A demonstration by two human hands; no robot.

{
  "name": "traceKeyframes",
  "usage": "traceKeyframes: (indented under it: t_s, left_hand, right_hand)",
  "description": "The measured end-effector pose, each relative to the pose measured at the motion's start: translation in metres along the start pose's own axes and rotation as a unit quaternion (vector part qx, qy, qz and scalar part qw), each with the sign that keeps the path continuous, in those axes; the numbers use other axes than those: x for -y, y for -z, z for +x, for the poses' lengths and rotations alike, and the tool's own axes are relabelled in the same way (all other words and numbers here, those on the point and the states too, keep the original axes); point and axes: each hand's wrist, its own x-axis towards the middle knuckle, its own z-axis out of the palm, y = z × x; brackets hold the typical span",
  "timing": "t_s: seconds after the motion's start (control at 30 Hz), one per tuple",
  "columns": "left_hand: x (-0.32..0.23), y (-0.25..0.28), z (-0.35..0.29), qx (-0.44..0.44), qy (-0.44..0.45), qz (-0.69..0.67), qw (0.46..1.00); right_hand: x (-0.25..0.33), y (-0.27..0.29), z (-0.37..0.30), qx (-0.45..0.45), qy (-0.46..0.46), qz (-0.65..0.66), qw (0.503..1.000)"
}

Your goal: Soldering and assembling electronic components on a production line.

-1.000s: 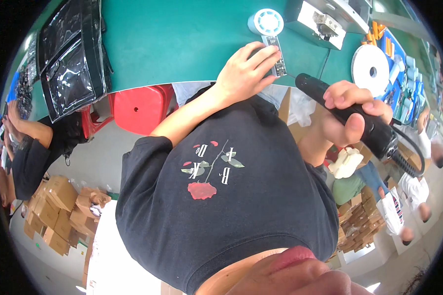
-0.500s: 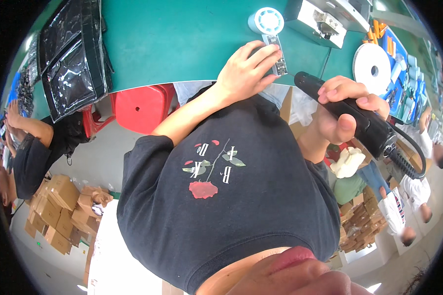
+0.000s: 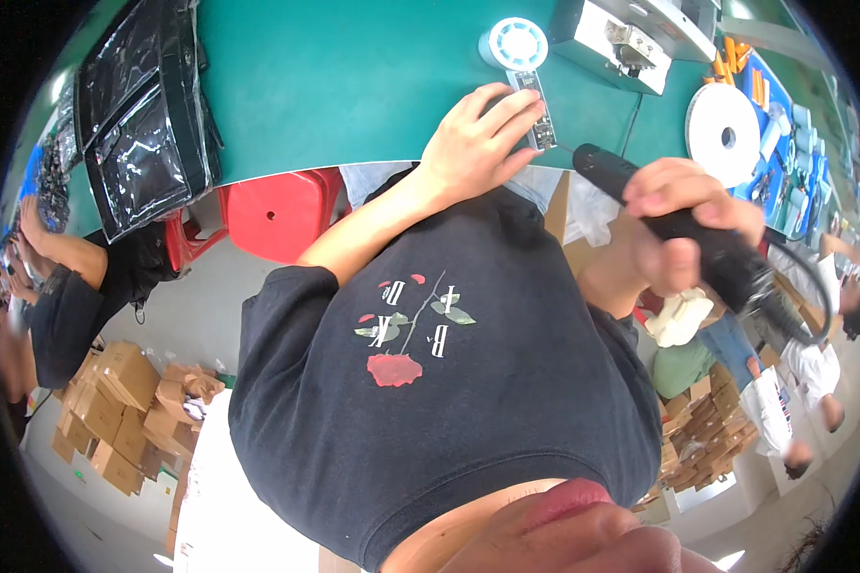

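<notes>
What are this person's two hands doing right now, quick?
Left hand: holding the small device on the green table, fingers across it.
Right hand: closed around the black screwdriver-like tool.

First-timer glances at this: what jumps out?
The chunky black corded driver in the right hand, right of centre, its thin bit aimed at a pale-blue device held by the left hand near the top. Then the bright red stool, left of centre below the green table's edge.
</notes>
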Motion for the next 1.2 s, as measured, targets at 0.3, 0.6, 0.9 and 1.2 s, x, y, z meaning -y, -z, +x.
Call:
traceKeyframes:
  t_s: [0.3,0.6,0.9,1.2]
  left_hand:
    - [-0.003,0.002,0.0,0.004,0.007,-0.012,1.0]
    - [-0.001,0.001,-0.001,0.001,0.006,-0.017,1.0]
    - [-0.005,0.003,0.003,0.011,-0.001,-0.019,1.0]
    - [-0.003,0.011,0.001,0.058,-0.036,-0.06,0.996]
  right_hand:
    - [-0.053,0.004,0.02,-0.272,-0.019,-0.06,0.96]
    - [-0.03,0.026,0.053,-0.334,0.022,-0.11,0.936]
    - [-0.027,0.042,0.143,-0.342,0.171,-0.13,0.915]
    - [-0.003,0.02,0.133,-0.235,0.087,-0.126,0.96]
